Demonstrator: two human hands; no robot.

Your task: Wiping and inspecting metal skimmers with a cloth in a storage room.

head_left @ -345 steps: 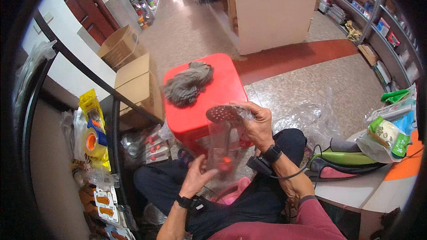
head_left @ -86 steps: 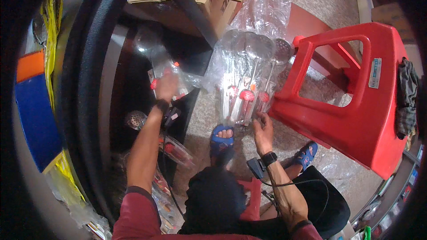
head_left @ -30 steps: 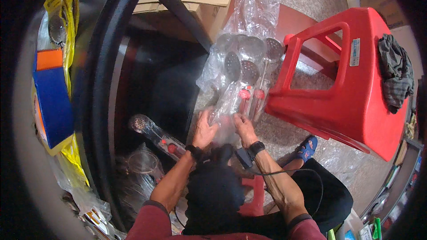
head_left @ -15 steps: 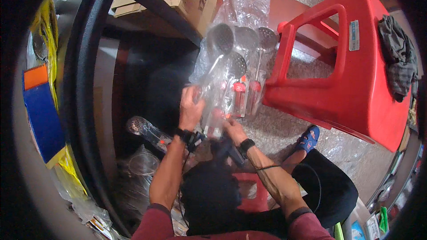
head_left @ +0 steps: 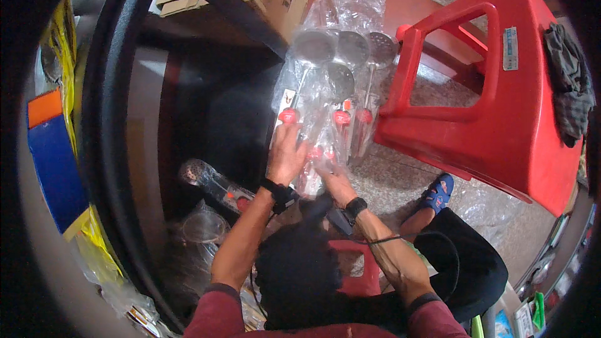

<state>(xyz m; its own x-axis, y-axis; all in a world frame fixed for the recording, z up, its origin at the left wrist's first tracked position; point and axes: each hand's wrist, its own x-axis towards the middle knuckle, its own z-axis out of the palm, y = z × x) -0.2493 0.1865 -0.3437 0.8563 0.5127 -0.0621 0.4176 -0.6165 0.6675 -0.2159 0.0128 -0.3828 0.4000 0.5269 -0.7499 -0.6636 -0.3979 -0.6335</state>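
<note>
Person's L hand (head_left: 288, 155) lies over the lower end of a bagged skimmer (head_left: 314, 48), red label (head_left: 289, 116) just past the fingertips; R hand (head_left: 338, 184) touches lower end of a bagged strainer (head_left: 340, 81) just beside. Pkgs blurry: can't tell if either hand's clamped or only resting. Print too small to read, incl. pale sticker (head_left: 511, 49) on red stool (head_left: 510, 112), R of hands.

My sleeves (head_left: 214, 310) are maroon and my wristbands (head_left: 357, 206) black; the wrapped utensils (head_left: 314, 47) before me are silver-grey with red patches (head_left: 289, 116); to the right, the stool (head_left: 519, 109) is red, its cloth (head_left: 568, 91) checked grey, my sandal (head_left: 439, 193) blue
</note>
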